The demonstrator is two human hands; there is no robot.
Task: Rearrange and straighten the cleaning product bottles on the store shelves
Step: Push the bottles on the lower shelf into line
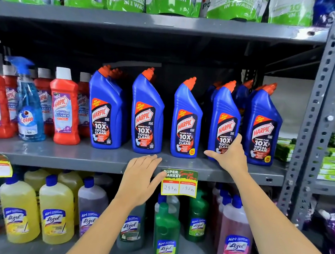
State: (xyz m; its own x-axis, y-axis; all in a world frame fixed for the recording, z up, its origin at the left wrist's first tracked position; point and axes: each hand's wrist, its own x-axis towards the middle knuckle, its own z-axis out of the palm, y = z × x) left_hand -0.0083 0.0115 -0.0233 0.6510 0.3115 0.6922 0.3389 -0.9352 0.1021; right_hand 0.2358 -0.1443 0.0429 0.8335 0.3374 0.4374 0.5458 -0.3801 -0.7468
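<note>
Several blue Harpic toilet cleaner bottles with orange caps stand in a row on the grey middle shelf (101, 158). My right hand (230, 153) wraps around the base of the fourth blue bottle (224, 115), thumb to the left and fingers on its right side. The third blue bottle (186, 118) stands apart just to its left, and a fifth (262, 125) stands close on its right. My left hand (142, 176) rests flat and empty on the shelf's front edge, below the second blue bottle (146, 113).
Red Harpic bathroom cleaner bottles (65, 105) and a blue Colin spray bottle (28, 105) fill the shelf's left. Lizol bottles (55, 210) stand on the lower shelf. A yellow price tag (179, 183) hangs from the shelf edge. A perforated steel upright (318, 109) bounds the right side.
</note>
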